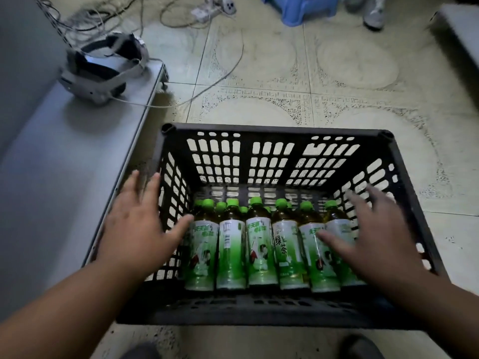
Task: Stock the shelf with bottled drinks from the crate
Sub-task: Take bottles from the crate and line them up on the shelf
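Observation:
A black slotted plastic crate [274, 130] stands on the tiled floor in front of me. Inside it stand several green-capped green tea bottles [260, 244] with white and green labels, packed in rows along the near side. My left hand [137, 229] hovers over the crate's left wall with fingers spread, its thumb close to the leftmost bottle. My right hand [373, 237] is spread above the bottles on the right, slightly blurred, with nothing in it. A low grey shelf [51, 164] runs along the left of the crate.
A white VR headset [103, 71] with a cable lies on the far end of the shelf. Loose cables and a power strip [207, 9] cross the floor beyond. A blue plastic stool [300, 6] and someone's shoe [373, 16] are at the top.

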`<state>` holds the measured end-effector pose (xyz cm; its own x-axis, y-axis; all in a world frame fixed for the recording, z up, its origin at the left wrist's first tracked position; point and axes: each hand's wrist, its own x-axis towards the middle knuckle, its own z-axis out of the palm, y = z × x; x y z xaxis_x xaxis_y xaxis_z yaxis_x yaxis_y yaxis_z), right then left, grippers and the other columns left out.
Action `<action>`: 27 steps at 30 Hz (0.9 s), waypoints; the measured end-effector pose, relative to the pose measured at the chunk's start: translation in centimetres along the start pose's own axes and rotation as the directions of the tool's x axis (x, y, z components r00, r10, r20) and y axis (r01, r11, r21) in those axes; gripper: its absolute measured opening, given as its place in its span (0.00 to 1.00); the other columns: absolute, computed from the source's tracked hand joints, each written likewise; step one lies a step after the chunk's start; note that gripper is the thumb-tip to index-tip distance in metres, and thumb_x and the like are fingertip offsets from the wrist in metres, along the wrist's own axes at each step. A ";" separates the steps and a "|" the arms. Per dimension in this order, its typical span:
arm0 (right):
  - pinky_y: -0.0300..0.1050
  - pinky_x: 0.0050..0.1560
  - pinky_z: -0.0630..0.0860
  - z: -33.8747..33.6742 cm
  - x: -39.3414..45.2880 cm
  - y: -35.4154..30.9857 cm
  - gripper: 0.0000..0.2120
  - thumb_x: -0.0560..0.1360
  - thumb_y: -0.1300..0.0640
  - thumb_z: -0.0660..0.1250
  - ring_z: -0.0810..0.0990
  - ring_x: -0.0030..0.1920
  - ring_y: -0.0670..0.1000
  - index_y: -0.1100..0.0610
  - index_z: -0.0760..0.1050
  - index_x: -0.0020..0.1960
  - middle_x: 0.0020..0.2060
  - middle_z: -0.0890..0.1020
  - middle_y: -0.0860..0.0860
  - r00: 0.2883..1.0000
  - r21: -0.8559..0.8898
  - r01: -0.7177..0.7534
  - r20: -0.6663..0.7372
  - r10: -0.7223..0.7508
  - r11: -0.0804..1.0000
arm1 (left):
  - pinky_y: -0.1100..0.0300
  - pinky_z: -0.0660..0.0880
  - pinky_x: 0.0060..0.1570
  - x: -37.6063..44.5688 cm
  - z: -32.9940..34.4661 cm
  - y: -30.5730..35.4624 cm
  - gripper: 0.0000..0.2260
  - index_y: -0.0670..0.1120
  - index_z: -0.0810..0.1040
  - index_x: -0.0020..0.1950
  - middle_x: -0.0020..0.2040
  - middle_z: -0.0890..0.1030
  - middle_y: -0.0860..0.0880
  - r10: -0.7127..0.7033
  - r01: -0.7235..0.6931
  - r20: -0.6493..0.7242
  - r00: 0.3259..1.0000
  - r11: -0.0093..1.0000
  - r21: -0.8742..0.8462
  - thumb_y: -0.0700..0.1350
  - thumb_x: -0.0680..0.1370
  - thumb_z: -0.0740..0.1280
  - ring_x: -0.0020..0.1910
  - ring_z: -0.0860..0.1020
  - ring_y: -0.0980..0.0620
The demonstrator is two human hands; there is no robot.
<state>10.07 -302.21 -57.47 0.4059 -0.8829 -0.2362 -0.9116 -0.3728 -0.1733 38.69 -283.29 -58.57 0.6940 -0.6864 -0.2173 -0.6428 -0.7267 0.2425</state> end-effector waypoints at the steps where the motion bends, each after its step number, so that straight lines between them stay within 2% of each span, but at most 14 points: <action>1: 0.56 0.73 0.61 0.6 -0.3 -1.6 0.46 0.67 0.29 0.67 0.59 0.76 0.56 0.49 0.58 0.78 0.77 0.61 0.54 0.995 0.027 0.049 0.088 -0.051 0.998 | 0.46 0.45 0.77 -0.6 0.0 -0.1 0.48 0.55 0.36 0.81 0.81 0.35 0.46 0.082 -0.085 0.035 0.996 0.990 0.113 0.79 0.70 0.50 0.80 0.40 0.44; 3: 0.55 0.73 0.64 2.6 0.4 -4.3 0.44 0.69 0.30 0.67 0.63 0.75 0.54 0.48 0.58 0.78 0.75 0.65 0.51 0.968 0.141 0.076 0.227 -0.107 0.987 | 0.49 0.36 0.75 -1.2 0.2 -0.2 0.49 0.49 0.26 0.77 0.76 0.24 0.45 0.192 -0.216 0.121 0.974 0.948 0.235 0.80 0.67 0.33 0.75 0.26 0.47; 5: 0.57 0.71 0.68 4.5 2.1 -6.8 0.43 0.70 0.31 0.67 0.66 0.73 0.54 0.51 0.60 0.77 0.74 0.68 0.53 0.949 0.207 0.061 0.291 -0.121 0.976 | 0.50 0.32 0.75 -1.0 0.5 -0.5 0.50 0.47 0.21 0.73 0.73 0.19 0.44 0.206 -0.244 0.161 0.965 0.933 0.265 0.79 0.62 0.25 0.72 0.21 0.48; 9: 0.55 0.68 0.72 9.1 6.2 -9.4 0.39 0.74 0.34 0.66 0.70 0.71 0.59 0.58 0.65 0.75 0.72 0.70 0.58 0.927 0.181 -0.001 0.370 -0.067 0.983 | 0.49 0.37 0.77 -0.4 1.1 -1.1 0.51 0.45 0.21 0.73 0.73 0.21 0.45 0.207 -0.237 0.151 0.967 0.947 0.216 0.80 0.63 0.27 0.73 0.23 0.50; 13: 0.56 0.61 0.73 12.7 8.5 -10.9 0.32 0.73 0.31 0.62 0.70 0.66 0.60 0.54 0.75 0.64 0.65 0.76 0.56 0.909 -0.073 0.008 0.415 0.023 0.997 | 0.48 0.39 0.78 -0.1 1.3 -1.4 0.51 0.45 0.21 0.73 0.74 0.22 0.45 0.208 -0.245 0.167 0.964 0.938 0.244 0.80 0.64 0.29 0.74 0.24 0.50; 15: 0.55 0.64 0.70 12.9 9.1 -11.9 0.30 0.75 0.33 0.62 0.67 0.69 0.60 0.56 0.77 0.63 0.66 0.76 0.56 0.889 -0.173 0.043 0.456 0.041 0.984 | 0.49 0.38 0.77 -0.1 1.2 -1.3 0.52 0.44 0.20 0.71 0.73 0.20 0.44 0.194 -0.240 0.181 0.964 0.929 0.282 0.80 0.63 0.28 0.73 0.23 0.49; 18: 0.57 0.66 0.70 12.3 9.6 -12.4 0.31 0.71 0.32 0.67 0.64 0.71 0.61 0.55 0.78 0.61 0.68 0.74 0.56 0.857 -0.150 0.011 0.510 0.068 0.989 | 0.49 0.35 0.77 -0.1 1.0 -0.9 0.52 0.42 0.18 0.70 0.71 0.18 0.43 0.171 -0.234 0.209 0.963 0.916 0.327 0.80 0.62 0.27 0.72 0.20 0.48; 20: 0.57 0.66 0.72 12.1 9.1 -12.1 0.35 0.69 0.32 0.69 0.64 0.72 0.61 0.56 0.76 0.65 0.70 0.71 0.57 0.868 -0.108 -0.035 0.489 0.084 0.993 | 0.49 0.34 0.76 -0.1 0.8 -0.7 0.52 0.42 0.18 0.70 0.70 0.17 0.43 0.162 -0.232 0.221 0.962 0.912 0.339 0.80 0.62 0.26 0.71 0.20 0.47; 22: 0.58 0.67 0.70 12.1 8.1 -11.9 0.42 0.69 0.34 0.71 0.62 0.74 0.61 0.56 0.65 0.74 0.74 0.66 0.57 0.897 -0.013 -0.103 0.430 0.099 0.995 | 0.49 0.33 0.76 -0.1 0.6 -0.6 0.52 0.41 0.19 0.70 0.71 0.18 0.42 0.153 -0.230 0.239 0.959 0.911 0.341 0.80 0.64 0.28 0.71 0.20 0.47; 23: 0.58 0.67 0.71 11.8 7.4 -11.9 0.44 0.70 0.37 0.72 0.64 0.73 0.61 0.56 0.59 0.77 0.74 0.66 0.58 0.910 0.077 -0.145 0.402 0.102 0.987 | 0.49 0.34 0.76 -0.1 0.6 -0.5 0.53 0.41 0.19 0.71 0.71 0.19 0.41 0.146 -0.228 0.248 0.958 0.910 0.345 0.80 0.65 0.30 0.72 0.21 0.46; 25: 0.52 0.55 0.78 10.8 6.3 -12.4 0.45 0.72 0.45 0.74 0.76 0.59 0.58 0.55 0.52 0.78 0.69 0.71 0.59 0.915 0.279 -0.214 0.392 0.092 0.936 | 0.48 0.34 0.76 0.0 0.4 -0.4 0.54 0.40 0.21 0.71 0.72 0.20 0.40 0.139 -0.230 0.261 0.955 0.904 0.361 0.81 0.66 0.34 0.72 0.21 0.44; 26: 0.49 0.48 0.79 9.9 5.6 -12.7 0.45 0.72 0.49 0.75 0.78 0.52 0.55 0.55 0.50 0.78 0.66 0.73 0.59 0.915 0.354 -0.224 0.396 0.071 0.908 | 0.47 0.33 0.76 -0.1 0.0 -0.2 0.54 0.40 0.21 0.71 0.72 0.20 0.39 0.134 -0.233 0.272 0.953 0.898 0.373 0.81 0.67 0.37 0.72 0.21 0.43; 27: 0.49 0.47 0.80 8.9 4.7 -13.0 0.44 0.73 0.51 0.75 0.78 0.49 0.54 0.55 0.51 0.78 0.64 0.74 0.59 0.924 0.397 -0.203 0.380 0.041 0.895 | 0.47 0.34 0.76 -0.2 -0.3 -0.1 0.54 0.40 0.22 0.72 0.72 0.20 0.39 0.130 -0.238 0.292 0.947 0.898 0.370 0.80 0.68 0.41 0.72 0.22 0.43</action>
<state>24.41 -299.02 -64.84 0.3625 -0.7226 -0.5886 -0.8724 -0.0409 -0.4870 38.70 -283.04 -58.25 0.4790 -0.7535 -0.4504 -0.8622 -0.5001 -0.0803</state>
